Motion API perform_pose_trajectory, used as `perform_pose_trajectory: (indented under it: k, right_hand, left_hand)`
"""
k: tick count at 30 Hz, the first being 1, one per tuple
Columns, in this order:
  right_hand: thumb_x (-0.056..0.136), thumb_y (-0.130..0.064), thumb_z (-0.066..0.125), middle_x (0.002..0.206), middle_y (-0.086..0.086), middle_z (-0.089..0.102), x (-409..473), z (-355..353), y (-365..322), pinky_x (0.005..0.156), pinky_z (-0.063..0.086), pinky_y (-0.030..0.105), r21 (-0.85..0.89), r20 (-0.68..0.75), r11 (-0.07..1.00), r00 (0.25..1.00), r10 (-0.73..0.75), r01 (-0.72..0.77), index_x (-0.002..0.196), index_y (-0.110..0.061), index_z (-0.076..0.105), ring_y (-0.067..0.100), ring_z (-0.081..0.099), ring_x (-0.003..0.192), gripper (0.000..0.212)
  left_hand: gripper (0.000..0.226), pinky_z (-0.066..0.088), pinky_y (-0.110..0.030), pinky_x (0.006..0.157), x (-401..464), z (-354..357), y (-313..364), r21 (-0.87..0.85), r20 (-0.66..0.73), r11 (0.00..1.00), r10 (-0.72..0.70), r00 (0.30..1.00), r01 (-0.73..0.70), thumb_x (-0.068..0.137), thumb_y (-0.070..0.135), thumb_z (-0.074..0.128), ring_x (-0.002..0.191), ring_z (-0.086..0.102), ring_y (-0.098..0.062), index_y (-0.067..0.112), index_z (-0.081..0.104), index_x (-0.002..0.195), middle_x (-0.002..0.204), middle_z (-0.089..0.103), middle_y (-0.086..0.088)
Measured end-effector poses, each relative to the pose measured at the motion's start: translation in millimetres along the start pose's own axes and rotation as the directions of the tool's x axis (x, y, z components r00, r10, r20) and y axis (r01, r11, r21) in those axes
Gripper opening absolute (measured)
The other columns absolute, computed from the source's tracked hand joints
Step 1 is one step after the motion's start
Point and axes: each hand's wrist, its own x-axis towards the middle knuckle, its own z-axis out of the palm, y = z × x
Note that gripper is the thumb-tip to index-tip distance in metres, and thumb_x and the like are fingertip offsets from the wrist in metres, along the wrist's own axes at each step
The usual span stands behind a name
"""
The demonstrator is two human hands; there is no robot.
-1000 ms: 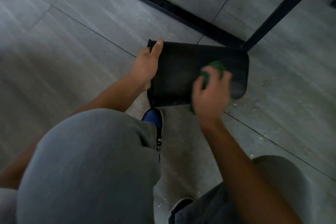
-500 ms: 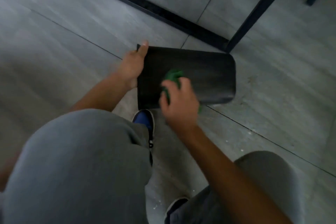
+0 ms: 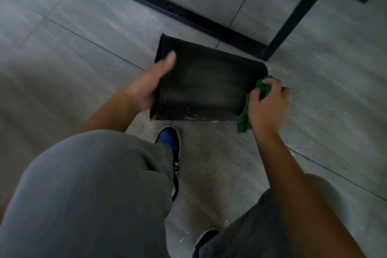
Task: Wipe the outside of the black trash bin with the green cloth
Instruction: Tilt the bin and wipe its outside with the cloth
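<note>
from the head camera i look down on the black trash bin (image 3: 209,88) lying on its side on the grey tiled floor (image 3: 83,52), open rim to the left and closed base to the right, just in front of a black metal frame (image 3: 171,10). my left hand (image 3: 150,81) has its grip closed on the rim, thumb laid across the upper wall. my right hand (image 3: 267,102) has its grip closed on the bunched green cloth (image 3: 249,109), pressed against the base end of the bin at its right edge, with a tail of cloth hanging below the fingers. pale smears show on the bin wall near the lower edge. below, grey trousers (image 3: 94,195) cover both knees, and a blue shoe (image 3: 168,139) sits just under the bin.
</note>
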Motion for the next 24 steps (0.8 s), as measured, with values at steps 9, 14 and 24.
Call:
perform_pose_trajectory:
  k: [9,14,24]
  right_hand:
    - [0.087,-0.023,0.07,0.099,-0.001,0.077,32.2,-48.7,-44.5,0.076,0.061,0.035,0.841,0.451,0.356,0.891,-0.044,-0.408,0.107,-0.023,0.074,0.018,0.075,0.091,0.02]
    - [0.1,-0.027,0.064,0.139,-0.01,0.061,16.2,-24.9,-39.1,0.111,0.047,0.034,0.423,0.202,0.906,0.976,-0.086,-0.008,0.139,-0.027,0.061,0.003,0.057,0.127,0.039]
    - [0.099,-0.051,0.057,0.159,0.014,0.044,-63.1,22.5,-52.7,0.118,0.033,0.052,0.084,0.054,0.734,0.732,-0.679,0.674,0.138,-0.024,0.064,0.038,0.038,0.149,0.047]
  left_hand:
    - [0.019,0.063,-0.023,0.071,-19.1,12.6,-5.9,0.102,-0.133,0.991,0.1,0.986,-0.086,0.106,0.032,0.058,0.089,0.08,-0.015,0.018,0.068,0.114,0.095,0.084,0.004]
    - [0.017,0.064,-0.026,0.07,-23.0,19.0,-6.3,0.005,-0.116,1.0,0.028,0.993,-0.028,0.107,0.025,0.056,0.086,0.081,-0.018,0.015,0.07,0.11,0.094,0.084,-0.002]
    - [0.038,0.064,-0.042,0.087,-12.3,16.1,-8.1,0.069,-0.15,0.997,0.049,0.987,-0.039,0.104,0.046,0.059,0.104,0.079,-0.03,0.013,0.073,0.117,0.112,0.081,-0.012]
